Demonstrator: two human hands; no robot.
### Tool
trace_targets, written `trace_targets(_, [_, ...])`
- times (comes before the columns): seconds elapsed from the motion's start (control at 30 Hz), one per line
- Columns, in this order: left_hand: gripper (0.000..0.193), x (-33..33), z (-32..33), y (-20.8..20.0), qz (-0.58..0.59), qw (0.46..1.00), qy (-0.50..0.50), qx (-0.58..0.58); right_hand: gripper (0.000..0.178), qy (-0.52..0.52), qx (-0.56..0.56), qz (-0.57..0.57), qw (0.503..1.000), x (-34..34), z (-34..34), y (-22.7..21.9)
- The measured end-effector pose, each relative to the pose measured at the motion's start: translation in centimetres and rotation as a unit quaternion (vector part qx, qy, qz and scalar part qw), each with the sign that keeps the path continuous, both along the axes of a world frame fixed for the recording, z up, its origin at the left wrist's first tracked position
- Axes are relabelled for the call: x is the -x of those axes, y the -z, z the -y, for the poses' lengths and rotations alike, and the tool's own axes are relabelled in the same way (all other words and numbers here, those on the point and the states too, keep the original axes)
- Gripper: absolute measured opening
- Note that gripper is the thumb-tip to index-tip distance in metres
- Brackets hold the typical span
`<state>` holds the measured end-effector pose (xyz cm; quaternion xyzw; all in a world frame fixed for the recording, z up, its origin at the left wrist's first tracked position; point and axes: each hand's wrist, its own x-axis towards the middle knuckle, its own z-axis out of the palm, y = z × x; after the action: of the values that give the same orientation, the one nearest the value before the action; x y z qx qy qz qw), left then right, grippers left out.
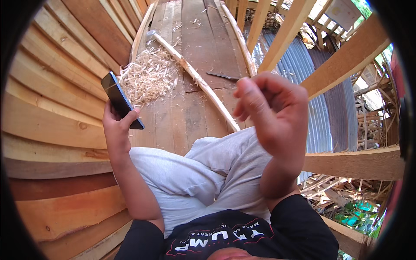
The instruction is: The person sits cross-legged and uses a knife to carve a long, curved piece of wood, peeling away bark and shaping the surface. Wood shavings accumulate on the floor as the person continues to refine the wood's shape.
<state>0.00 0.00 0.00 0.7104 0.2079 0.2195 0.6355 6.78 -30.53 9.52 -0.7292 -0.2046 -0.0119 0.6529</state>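
My left hand (118, 125) is closed around a dark smartphone (118, 95), held upright at a tilt beside the plank wall, with the thumb along its lower edge. Raised over my right knee, my right hand (277, 112) has its fingers loosely bent, and nothing shows between them. Behind its thumb, a thin dark knife (222, 76) appears to lie on the floor, its right end hidden by the hand. A long, pale stripped pole (197, 80) slants across the floorboards, its near end by my grey trousers (186, 173).
Curly wood shavings (149, 76) are heaped by the left plank wall (56, 104), with more scattered over the floorboards (203, 26). A wooden railing (351, 167) with slanted posts runs along my right. Beyond it are corrugated metal sheets (318, 121) and scrap wood (333, 190).
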Motion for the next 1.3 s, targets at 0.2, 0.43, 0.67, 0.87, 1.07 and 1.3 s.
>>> trace_targets(0.2, [0.070, 7.1, -1.1, -7.0, -0.006, 0.983, -0.050, -0.179, 0.029, 0.070, 0.105, -0.052, 0.991, -6.7, 1.7, 3.2])
trace_targets(0.43, [0.076, 17.7, -1.8, -7.7, -0.151, 0.941, -0.095, -0.289, 0.032, 0.003, 0.253, -0.132, 0.958, -13.0, 2.1, 11.1])
trace_targets(0.67, [0.081, 28.5, -0.4, -5.0, -0.358, 0.885, -0.142, -0.262, 0.032, -0.045, 0.300, -0.154, 0.940, -12.7, 0.2, 12.7])
trace_targets(0.87, [0.088, 34.2, 0.3, 0.0, -0.461, 0.856, -0.105, -0.209, 0.032, -0.062, 0.317, -0.161, 0.933, -13.0, 0.0, 13.4])
trace_targets(1.07, [0.085, 37.6, 0.7, 5.1, -0.451, 0.858, -0.085, -0.230, 0.030, -0.079, 0.309, -0.163, 0.934, -12.9, -0.2, 14.1])
trace_targets(1.3, [0.074, 39.9, 0.4, 10.8, -0.404, 0.873, -0.047, -0.270, 0.031, -0.093, 0.303, -0.179, 0.931, -12.8, -0.3, 14.4])
